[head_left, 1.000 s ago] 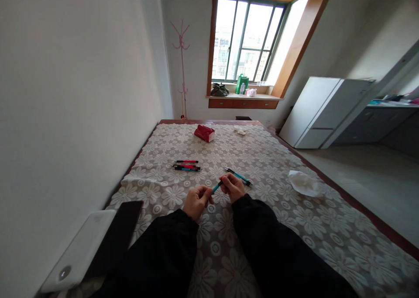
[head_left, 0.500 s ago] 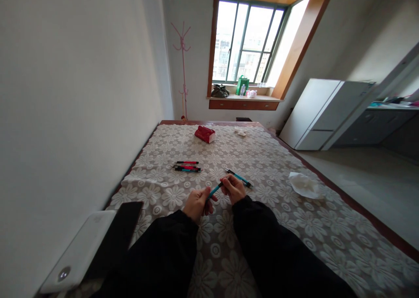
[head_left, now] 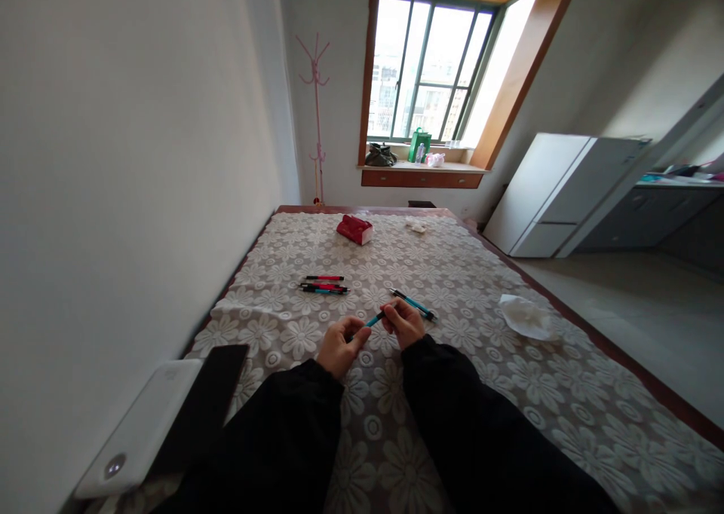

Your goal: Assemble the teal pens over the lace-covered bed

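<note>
Between my two hands, just above the tablecloth, is a blue pen (head_left: pixel 374 319) with dark ends. My left hand (head_left: pixel 342 345) is closed on its lower left end, thumb pressed along it. My right hand (head_left: pixel 403 322) pinches the other end, hiding the tip. Right behind my right hand, a blue-and-black pen (head_left: pixel 415 304) lies slantwise, perhaps with another beside it. Farther left on the cloth rests a small group of pens, a red one (head_left: pixel 325 278) at the back and a blue one (head_left: pixel 323 291) in front.
A floral tablecloth (head_left: pixel 370 427) covers the table. Toward the far end lie a red tissue pack (head_left: pixel 354 230) and a crumpled tissue (head_left: pixel 416 226). White paper (head_left: pixel 527 318) is at the right. By the left wall sit a white device (head_left: pixel 141 431) and a dark flat case (head_left: pixel 204 405).
My left fingers have shifted around the pen, with the thumb now lying forward along it. Less of the pen shows between my hands. My right hand has barely moved.
</note>
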Action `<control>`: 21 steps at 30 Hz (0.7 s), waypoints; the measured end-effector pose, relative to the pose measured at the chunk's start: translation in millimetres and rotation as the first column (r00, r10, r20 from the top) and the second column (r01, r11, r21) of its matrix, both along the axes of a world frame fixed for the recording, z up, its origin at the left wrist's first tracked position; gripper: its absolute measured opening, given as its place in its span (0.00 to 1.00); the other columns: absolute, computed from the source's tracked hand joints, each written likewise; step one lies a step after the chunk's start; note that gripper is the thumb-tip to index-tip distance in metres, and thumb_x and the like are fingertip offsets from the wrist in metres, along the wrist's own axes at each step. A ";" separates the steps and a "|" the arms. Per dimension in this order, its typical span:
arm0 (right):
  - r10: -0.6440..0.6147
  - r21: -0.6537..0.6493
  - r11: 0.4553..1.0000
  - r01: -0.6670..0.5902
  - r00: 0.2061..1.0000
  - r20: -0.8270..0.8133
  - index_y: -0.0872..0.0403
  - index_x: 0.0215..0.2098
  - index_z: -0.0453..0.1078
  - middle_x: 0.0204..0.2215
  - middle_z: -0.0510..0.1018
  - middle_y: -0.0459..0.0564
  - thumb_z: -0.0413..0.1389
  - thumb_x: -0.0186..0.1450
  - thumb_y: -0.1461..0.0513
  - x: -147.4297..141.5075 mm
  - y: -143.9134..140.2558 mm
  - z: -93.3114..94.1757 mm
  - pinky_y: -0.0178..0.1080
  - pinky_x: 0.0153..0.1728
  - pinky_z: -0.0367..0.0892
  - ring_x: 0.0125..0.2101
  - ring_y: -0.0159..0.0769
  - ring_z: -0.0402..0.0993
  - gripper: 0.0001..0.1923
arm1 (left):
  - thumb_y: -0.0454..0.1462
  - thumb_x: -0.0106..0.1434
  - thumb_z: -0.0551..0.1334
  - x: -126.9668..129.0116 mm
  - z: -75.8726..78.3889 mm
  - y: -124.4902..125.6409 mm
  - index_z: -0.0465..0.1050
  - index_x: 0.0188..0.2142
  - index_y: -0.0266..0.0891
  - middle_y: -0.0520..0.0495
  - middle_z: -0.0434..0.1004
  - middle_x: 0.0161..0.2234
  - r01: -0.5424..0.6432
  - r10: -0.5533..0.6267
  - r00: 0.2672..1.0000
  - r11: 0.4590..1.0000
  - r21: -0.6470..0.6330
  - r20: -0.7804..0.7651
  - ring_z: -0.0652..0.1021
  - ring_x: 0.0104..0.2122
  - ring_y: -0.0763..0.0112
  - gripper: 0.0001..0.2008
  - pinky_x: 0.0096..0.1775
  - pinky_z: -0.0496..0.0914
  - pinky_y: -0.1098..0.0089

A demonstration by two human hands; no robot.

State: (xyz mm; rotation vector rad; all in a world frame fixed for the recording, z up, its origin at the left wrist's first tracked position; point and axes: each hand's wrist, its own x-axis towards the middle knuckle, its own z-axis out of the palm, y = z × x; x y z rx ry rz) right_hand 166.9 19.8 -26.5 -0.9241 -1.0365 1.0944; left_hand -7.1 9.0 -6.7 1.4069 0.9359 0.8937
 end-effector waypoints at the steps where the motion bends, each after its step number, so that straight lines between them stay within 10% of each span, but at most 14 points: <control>1: 0.002 -0.001 1.000 -0.002 1.000 0.008 0.54 0.26 0.66 0.14 0.67 0.40 0.64 0.54 0.47 0.2 0.1 -0.2 0.30 0.13 0.49 0.12 0.24 0.57 0.20 | 0.51 0.52 0.66 0.1 -0.2 0.2 0.70 0.33 0.36 0.55 0.68 0.20 -0.041 0.041 0.999 0.999 0.027 0.018 0.66 0.16 0.81 0.20 0.18 0.57 0.79; 8: -0.016 0.018 1.000 0.017 1.000 -0.024 0.54 0.29 0.68 0.15 0.66 0.40 0.63 0.55 0.47 0.0 -1.1 0.8 0.30 0.13 0.50 0.13 0.25 0.58 0.19 | 0.60 0.61 0.49 -0.4 3.7 -0.6 0.72 0.36 0.33 0.50 0.70 0.16 0.111 -0.102 0.992 0.984 -0.143 0.069 0.61 0.10 0.80 0.31 0.14 0.52 0.76; 21: -0.033 0.021 0.999 0.034 0.999 -0.020 0.54 0.28 0.67 0.13 0.65 0.39 0.61 0.57 0.46 2.2 0.6 -1.0 0.30 0.13 0.50 0.13 0.25 0.57 0.19 | 0.52 0.59 0.61 -0.5 4.5 -3.1 0.74 0.40 0.35 0.45 0.78 0.26 0.002 -0.003 0.999 0.999 0.038 0.036 0.69 0.19 0.75 0.22 0.19 0.62 0.75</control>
